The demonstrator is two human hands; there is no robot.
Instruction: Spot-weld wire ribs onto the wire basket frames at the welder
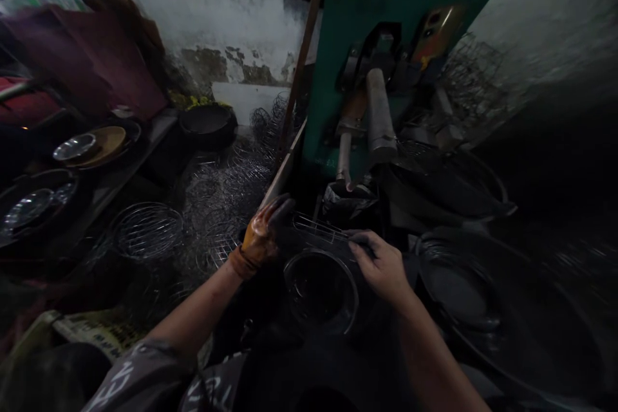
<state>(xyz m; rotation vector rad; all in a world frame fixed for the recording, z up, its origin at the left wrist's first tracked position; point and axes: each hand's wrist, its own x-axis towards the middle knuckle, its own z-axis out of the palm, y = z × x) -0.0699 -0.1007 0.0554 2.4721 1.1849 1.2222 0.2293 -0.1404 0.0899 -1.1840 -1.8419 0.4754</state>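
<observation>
I gripped the wire frame [316,228] at both ends: left hand [261,238], gloved, fingers closed on its left edge; right hand [383,267] pinching its right edge. It sat below the machine's electrode [344,161]; level alignment seemed advisable.

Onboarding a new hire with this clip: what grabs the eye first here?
First, the two hands low in the centre: the left hand, in a worn orange glove, and the bare right hand hold a wire basket between them. Right behind looms the green machine with its grey metal cylinder. To the left, finished wire baskets lie heaped on the floor.
</observation>
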